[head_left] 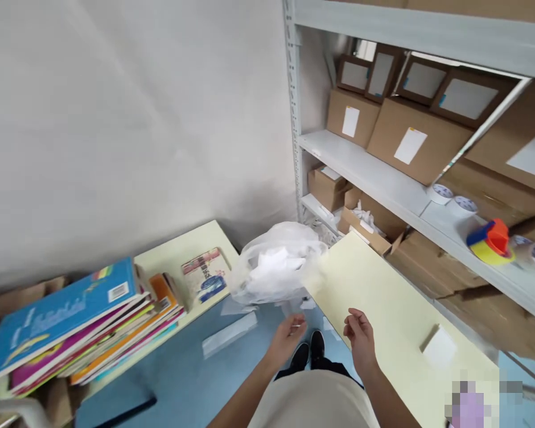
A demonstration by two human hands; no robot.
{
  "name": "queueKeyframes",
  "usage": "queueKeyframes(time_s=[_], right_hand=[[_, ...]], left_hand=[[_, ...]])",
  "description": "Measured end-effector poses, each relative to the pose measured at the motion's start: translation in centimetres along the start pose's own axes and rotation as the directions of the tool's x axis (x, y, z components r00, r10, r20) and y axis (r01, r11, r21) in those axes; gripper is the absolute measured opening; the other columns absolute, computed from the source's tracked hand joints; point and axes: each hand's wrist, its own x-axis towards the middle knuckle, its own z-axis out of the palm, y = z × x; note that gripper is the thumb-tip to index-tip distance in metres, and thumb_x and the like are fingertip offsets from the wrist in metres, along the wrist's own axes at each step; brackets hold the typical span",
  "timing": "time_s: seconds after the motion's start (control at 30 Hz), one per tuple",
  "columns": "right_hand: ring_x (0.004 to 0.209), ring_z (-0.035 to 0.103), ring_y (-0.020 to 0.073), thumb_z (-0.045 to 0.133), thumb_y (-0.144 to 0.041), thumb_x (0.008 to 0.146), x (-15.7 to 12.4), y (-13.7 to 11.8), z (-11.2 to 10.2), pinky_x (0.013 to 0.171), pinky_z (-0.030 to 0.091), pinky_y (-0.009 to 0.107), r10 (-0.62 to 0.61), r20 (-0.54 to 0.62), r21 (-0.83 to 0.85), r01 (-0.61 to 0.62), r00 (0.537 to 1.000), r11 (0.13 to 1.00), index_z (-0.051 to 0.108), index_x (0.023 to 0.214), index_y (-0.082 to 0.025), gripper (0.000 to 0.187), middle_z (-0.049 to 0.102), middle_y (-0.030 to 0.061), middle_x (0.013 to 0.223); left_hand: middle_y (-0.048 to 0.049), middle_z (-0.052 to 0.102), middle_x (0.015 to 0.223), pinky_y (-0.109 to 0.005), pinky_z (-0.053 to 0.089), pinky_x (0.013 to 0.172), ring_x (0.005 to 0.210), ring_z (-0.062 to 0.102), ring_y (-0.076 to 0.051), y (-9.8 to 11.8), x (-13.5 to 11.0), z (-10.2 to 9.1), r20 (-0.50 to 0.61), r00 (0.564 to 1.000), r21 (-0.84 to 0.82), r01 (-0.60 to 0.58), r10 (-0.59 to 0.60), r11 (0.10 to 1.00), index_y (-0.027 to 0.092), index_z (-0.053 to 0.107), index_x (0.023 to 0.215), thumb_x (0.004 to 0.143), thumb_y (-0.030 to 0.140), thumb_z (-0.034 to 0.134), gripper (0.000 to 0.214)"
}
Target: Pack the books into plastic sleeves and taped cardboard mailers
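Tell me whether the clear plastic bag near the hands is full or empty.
Not empty: the plastic bag bulges, and white paper scraps show through it. How full it is, cannot tell.

Clear plastic bag (271,267), crumpled, stuffed w/ white paper scraps, slumped at gap btwn two pale tables (383,297), thin white strip (296,326) pinched in left hand (288,336) fingertips
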Motion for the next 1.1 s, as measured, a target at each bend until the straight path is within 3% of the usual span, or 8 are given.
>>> queueKeyframes(time_s=[0.13,0.3,0.5,0.63,0.77,0.93,1.1], right_hand=[[0.053,0.05,0.0116,0.077,-0.049,0.063,2.7,-0.2,0.4,0.053,0.044,0.028,0.06,0.111,-0.045,-0.055,0.992,0.997,0.065,0.085,-0.023,0.036,0.059,-0.003,0.065],[0.052,0.049,0.0109,0.08,-0.048,0.059,5.5,-0.8,1.8,0.053,0.042,0.027,0.097,0.239,-0.139,-0.064,0.966,0.988,0.066,0.08,-0.021,0.038,0.059,-0.0032,0.063],[0.052,0.048,0.0103,0.08,-0.052,0.058,6.5,0.0,6.1,0.053,0.04,0.026,0.155,0.433,-0.208,-0.069,0.888,0.976,0.066,0.079,-0.019,0.041,0.06,-0.0029,0.063],[0.051,0.047,0.0099,0.079,-0.054,0.06,5.7,1.7,9.6,0.052,0.039,0.025,0.195,0.533,-0.25,-0.067,0.824,0.966,0.065,0.078,-0.02,0.041,0.058,-0.0035,0.061],[0.053,0.051,0.0116,0.078,-0.053,0.062,4.4,3.5,13.8,0.054,0.042,0.026,0.228,0.633,-0.315,-0.022,0.739,0.949,0.066,0.08,-0.02,0.04,0.061,-0.0024,0.064],[0.057,0.058,0.0148,0.08,-0.053,0.058,2.7,7.1,20.5,0.06,0.048,0.029,0.276,0.733,-0.4,0.066,0.622,0.914,0.068,0.083,-0.019,0.044,0.065,-0.0002,0.067],[0.093,0.069,0.0271,0.085,-0.047,0.052,1.4,12.0,27.8,0.087,0.052,0.041,0.299,0.749,-0.45,0.123,0.591,0.885,0.069,0.092,-0.021,0.05,0.074,0.0083,0.093]], left_hand=[[-0.0106,0.071,0.087,-0.048,0.055,0.078,0.077,0.067,-0.028,1.1,-0.1,0.4,-0.106,0.993,-0.017,0.042,-0.043,0.999,0.022,0.067,0.086,0.066,0.057,0.067,0.04],[-0.0094,0.072,0.095,-0.042,0.055,0.077,0.081,0.067,-0.025,1.3,-1.9,0.2,-0.18,0.978,-0.04,0.099,-0.105,0.994,0.021,0.068,0.094,0.067,0.056,0.068,0.044],[-0.013,0.071,0.103,-0.04,0.054,0.079,0.084,0.067,-0.025,0.0,-3.5,-2.8,-0.326,0.933,-0.045,0.145,-0.152,0.988,0.016,0.066,0.101,0.065,0.062,0.067,0.058],[-0.0123,0.072,0.102,-0.038,0.054,0.078,0.086,0.068,-0.025,-0.2,-3.9,-5.2,-0.418,0.898,-0.074,0.121,-0.141,0.99,0.017,0.067,0.102,0.066,0.059,0.068,0.055],[-0.0117,0.073,0.102,-0.038,0.054,0.079,0.087,0.068,-0.026,-0.5,-4.4,-8.7,-0.492,0.864,-0.104,0.067,-0.11,0.992,0.017,0.067,0.101,0.068,0.055,0.068,0.051],[-0.0105,0.073,0.102,-0.038,0.054,0.077,0.087,0.069,-0.025,-2.0,-5.2,-15.4,-0.571,0.818,-0.12,0.008,-0.075,0.993,0.018,0.068,0.099,0.068,0.053,0.068,0.047],[-0.0112,0.074,0.1,-0.037,0.054,0.077,0.087,0.069,-0.026,-4.6,-4.5,-22.6,-0.609,0.791,-0.143,-0.038,-0.057,0.989,0.018,0.068,0.093,0.065,0.051,0.072,0.044]])
